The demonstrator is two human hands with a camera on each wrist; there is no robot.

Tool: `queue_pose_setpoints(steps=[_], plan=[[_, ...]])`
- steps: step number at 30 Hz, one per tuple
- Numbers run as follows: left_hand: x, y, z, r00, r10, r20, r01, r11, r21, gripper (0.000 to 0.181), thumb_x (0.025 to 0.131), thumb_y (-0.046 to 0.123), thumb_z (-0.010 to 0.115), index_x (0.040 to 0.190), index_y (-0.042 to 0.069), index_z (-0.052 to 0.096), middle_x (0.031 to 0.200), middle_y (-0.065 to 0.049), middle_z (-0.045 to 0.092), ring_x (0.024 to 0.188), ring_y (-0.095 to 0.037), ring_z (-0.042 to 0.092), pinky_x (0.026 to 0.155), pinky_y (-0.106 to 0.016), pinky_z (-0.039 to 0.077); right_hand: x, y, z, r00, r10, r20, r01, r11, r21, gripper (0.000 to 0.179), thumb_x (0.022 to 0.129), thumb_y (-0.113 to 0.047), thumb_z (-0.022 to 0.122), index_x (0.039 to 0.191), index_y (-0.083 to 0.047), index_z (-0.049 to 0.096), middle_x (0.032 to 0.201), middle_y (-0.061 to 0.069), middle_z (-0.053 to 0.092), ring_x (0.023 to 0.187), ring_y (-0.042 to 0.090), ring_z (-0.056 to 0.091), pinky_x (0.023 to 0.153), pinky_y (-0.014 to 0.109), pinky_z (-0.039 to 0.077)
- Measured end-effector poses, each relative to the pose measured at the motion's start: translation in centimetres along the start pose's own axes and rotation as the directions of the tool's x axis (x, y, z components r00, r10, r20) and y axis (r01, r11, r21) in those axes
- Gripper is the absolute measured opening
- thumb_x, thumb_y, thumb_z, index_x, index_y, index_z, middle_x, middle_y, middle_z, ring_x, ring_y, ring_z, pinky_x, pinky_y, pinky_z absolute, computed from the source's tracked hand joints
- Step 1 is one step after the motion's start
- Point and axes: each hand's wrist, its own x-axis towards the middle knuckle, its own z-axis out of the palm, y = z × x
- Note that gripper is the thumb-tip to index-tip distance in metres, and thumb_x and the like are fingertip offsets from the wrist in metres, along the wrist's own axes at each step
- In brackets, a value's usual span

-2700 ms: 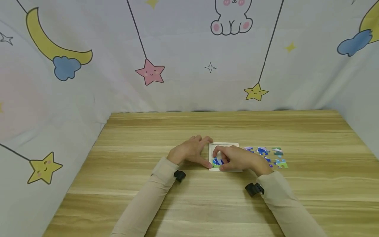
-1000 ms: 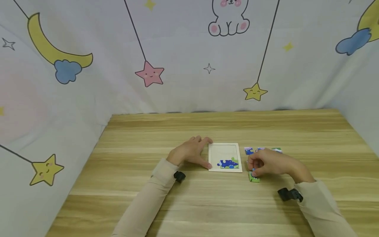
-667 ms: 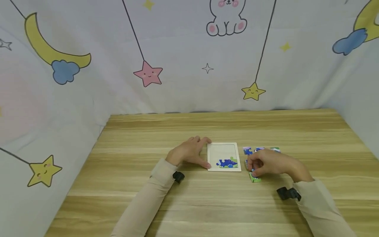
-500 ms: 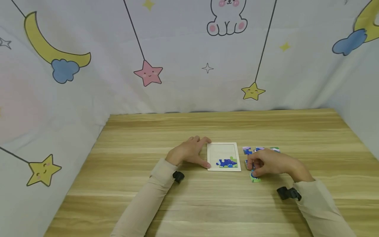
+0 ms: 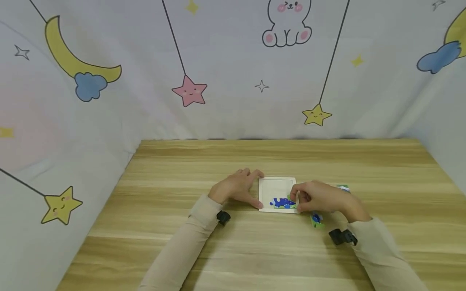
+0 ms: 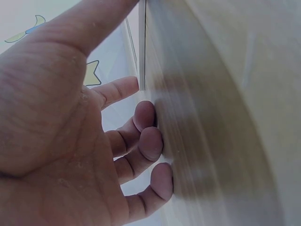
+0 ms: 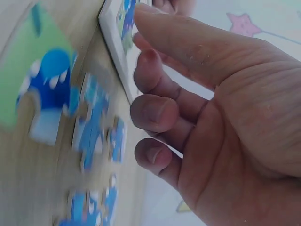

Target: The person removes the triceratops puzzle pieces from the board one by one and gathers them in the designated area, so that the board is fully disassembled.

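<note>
A pale square puzzle tray (image 5: 276, 178) lies on the table, with joined blue and green puzzle pieces (image 5: 283, 203) in its lower right corner. My left hand (image 5: 236, 188) spans the tray's left side, fingertip at the upper corner and thumb at the lower one. My right hand (image 5: 316, 198) is over the tray's right rim, index finger and thumb bent toward the joined pieces; I cannot tell whether they pinch anything. In the right wrist view its other fingers (image 7: 153, 113) curl loosely. Beneath that wrist lies a loose green and blue piece (image 5: 316, 220).
Further loose puzzle pieces (image 7: 91, 117) lie right of the tray, partly hidden by my right hand in the head view; one piece (image 5: 343, 188) shows beyond it. The wooden table (image 5: 233, 250) meets a printed cloth (image 5: 233, 113) at the back.
My right hand has moved left from the loose pieces to the tray's right rim. A green and blue piece, earlier at the tray's lower left, now lies outside. The left hand stays put.
</note>
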Motion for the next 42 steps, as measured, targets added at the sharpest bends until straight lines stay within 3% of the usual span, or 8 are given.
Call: queue_pose_setpoints(steps=[9, 18, 28, 42], plan=[[0.3, 0.4, 0.2, 1.000, -0.015, 0.005, 0.015, 1.000, -0.001, 0.092, 0.078, 0.061, 0.078, 0.149, 0.023, 0.034, 0.128, -0.011, 0.051, 0.113, -0.025, 0.050, 0.096, -0.041, 0.045, 1.9, 0.2, 1.3, 0.998, -0.066, -0.022, 0.066, 0.998, 0.012, 0.025, 0.092, -0.013, 0.074, 0.113, -0.008, 0.063, 0.072, -0.008, 0.053, 0.060, 0.004, 0.047, 0.059, 0.024, 0.042], [0.1, -0.1, 0.0, 0.999, -0.036, 0.010, 0.035, 0.999, 0.007, 0.094, 0.077, 0.062, 0.078, 0.150, 0.024, 0.032, 0.131, -0.011, 0.049, 0.115, -0.024, 0.050, 0.098, -0.041, 0.045, 3.0, -0.3, 2.1, 1.000, -0.009, -0.025, 0.010, 1.000, 0.023, 0.027, 0.090, -0.017, 0.076, 0.109, -0.011, 0.058, 0.074, -0.004, 0.048, 0.063, 0.009, 0.044, 0.060, 0.025, 0.038], [0.5, -0.1, 0.2, 0.999, -0.040, 0.030, 0.040, 0.999, -0.014, 0.093, 0.078, 0.061, 0.078, 0.150, 0.026, 0.032, 0.130, -0.011, 0.049, 0.114, -0.024, 0.049, 0.097, -0.041, 0.044, 2.9, -0.2, 2.3, 1.000, 0.016, 0.021, -0.017, 0.998, 0.056, 0.027, 0.093, -0.013, 0.073, 0.109, -0.009, 0.052, 0.079, 0.000, 0.046, 0.069, 0.012, 0.043, 0.063, 0.026, 0.036], [0.5, 0.0, 0.2, 0.999, -0.044, 0.030, 0.044, 0.999, -0.013, 0.093, 0.078, 0.061, 0.079, 0.150, 0.027, 0.032, 0.129, -0.010, 0.049, 0.114, -0.024, 0.049, 0.096, -0.041, 0.045, 2.8, -0.3, 2.3, 1.000, 0.026, 0.011, -0.027, 0.996, 0.088, 0.029, 0.093, -0.013, 0.073, 0.111, -0.008, 0.050, 0.079, 0.002, 0.046, 0.069, 0.013, 0.042, 0.064, 0.027, 0.036]])
